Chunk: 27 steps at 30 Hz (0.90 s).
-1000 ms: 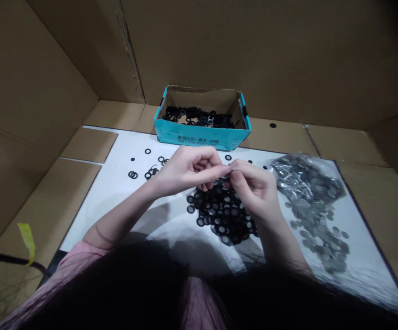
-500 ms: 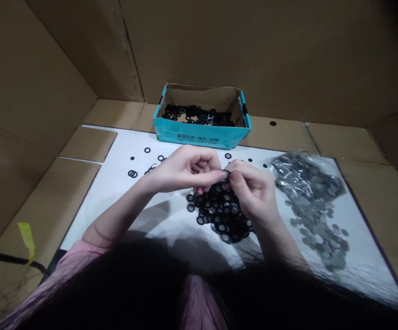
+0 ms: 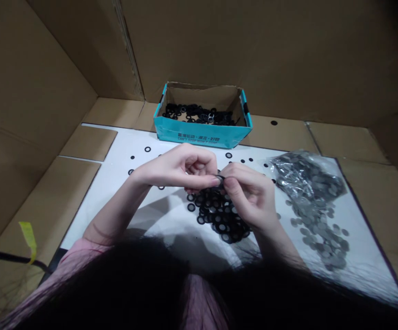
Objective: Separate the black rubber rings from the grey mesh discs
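Note:
Between my two hands a small black ring (image 3: 221, 179) is pinched, partly hidden by the fingers. My left hand (image 3: 188, 169) grips it with the thumb on its left side, the other fingers curled. From the right, my right hand (image 3: 248, 188) holds the same ring with thumb and forefinger. Below them on the white surface lies a heap of black rings with grey centres (image 3: 222, 220). Loose grey discs (image 3: 318, 229) are spread to the right, in front of a clear plastic bag (image 3: 308, 176) full of similar discs.
An open turquoise box (image 3: 202, 133) with black rings inside stands behind my hands. Single rings (image 3: 147, 149) and small black discs (image 3: 251, 160) are scattered across the white board (image 3: 116, 192). Cardboard walls (image 3: 253, 50) enclose the area. A black cable (image 3: 6, 255) with a yellow tag is at left.
Both hands have shifted slightly left and down with the ring between them. More of the ring now shows. The heap, bag and box stay in place.

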### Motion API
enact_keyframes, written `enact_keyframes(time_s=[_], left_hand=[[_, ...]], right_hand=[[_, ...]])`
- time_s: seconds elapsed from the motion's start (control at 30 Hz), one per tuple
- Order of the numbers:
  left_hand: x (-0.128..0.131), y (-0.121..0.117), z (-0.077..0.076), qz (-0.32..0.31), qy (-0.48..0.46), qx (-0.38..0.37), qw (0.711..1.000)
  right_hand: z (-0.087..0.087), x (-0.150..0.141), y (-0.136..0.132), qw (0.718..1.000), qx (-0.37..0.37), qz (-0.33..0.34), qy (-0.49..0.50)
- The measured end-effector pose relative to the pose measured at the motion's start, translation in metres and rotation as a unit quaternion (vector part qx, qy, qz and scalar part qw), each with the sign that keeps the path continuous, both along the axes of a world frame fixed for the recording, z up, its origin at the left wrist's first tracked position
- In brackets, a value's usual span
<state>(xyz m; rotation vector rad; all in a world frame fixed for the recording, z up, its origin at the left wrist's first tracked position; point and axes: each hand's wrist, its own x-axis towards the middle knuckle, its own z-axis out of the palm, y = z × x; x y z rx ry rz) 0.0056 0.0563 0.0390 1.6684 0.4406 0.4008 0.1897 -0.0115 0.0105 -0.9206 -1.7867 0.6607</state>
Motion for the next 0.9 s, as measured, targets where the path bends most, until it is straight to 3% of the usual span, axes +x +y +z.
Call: enact_keyframes(time_s=[0.13,0.33,0.63,0.9], left_hand=[[0.0002,0.0000,0.0005,0.004,0.008,0.021,1.000],[0.0083,-0.0067,-0.0027,0.072,-0.027,0.108,0.991],[0.0055,-0.0061,-0.0023,0.022,-0.049,-0.004,0.999],[0.0058,-0.0086,-0.0016,0.046,-0.033,0.030,0.998]], right_hand=[[-0.0045,0.0000,0.0016,0.998,0.028,-0.019,-0.044],[-0.0083,0.0022,0.0042,0.992,0.068,-0.085,-0.063],[-0.0062,0.0022,0.0013,0.995,0.064,-0.069,-0.032],[-0.0066,0.0027,0.0008,0.996,0.063,-0.061,-0.031]])
